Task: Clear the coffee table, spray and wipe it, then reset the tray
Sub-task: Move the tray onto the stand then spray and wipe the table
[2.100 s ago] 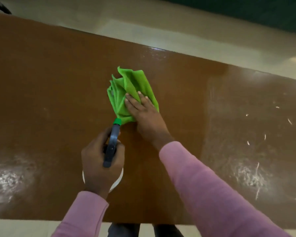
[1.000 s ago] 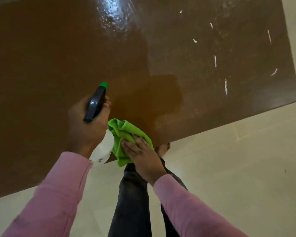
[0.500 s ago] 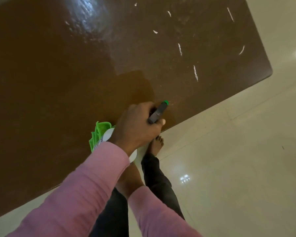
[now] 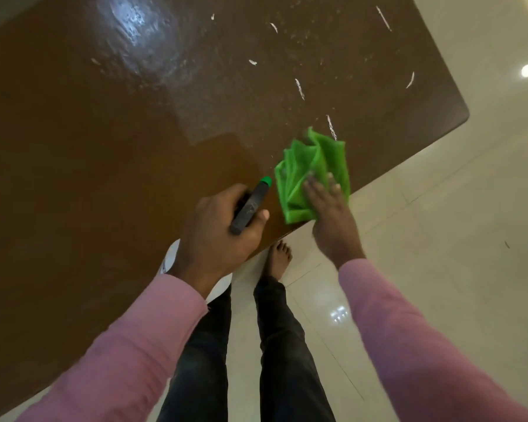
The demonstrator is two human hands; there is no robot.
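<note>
The brown coffee table (image 4: 104,153) fills the upper left, with wet spray streaks and white flecks toward its far right part. My left hand (image 4: 217,236) grips a spray bottle (image 4: 250,205) by its dark head, green nozzle pointing up-right; the white body shows below my wrist. A folded green cloth (image 4: 311,172) lies on the table by its near edge. My right hand (image 4: 329,214) presses flat on the cloth's lower part with straight fingers.
Glossy cream floor tiles (image 4: 439,239) lie to the right and below the table's edge. My legs in dark trousers and a bare foot (image 4: 276,258) stand beside the near table edge. The table's rounded corner (image 4: 464,114) is at the right.
The cloth and my right hand have come out from under my left arm and moved right along the near edge. My left hand with the bottle shifted slightly left.
</note>
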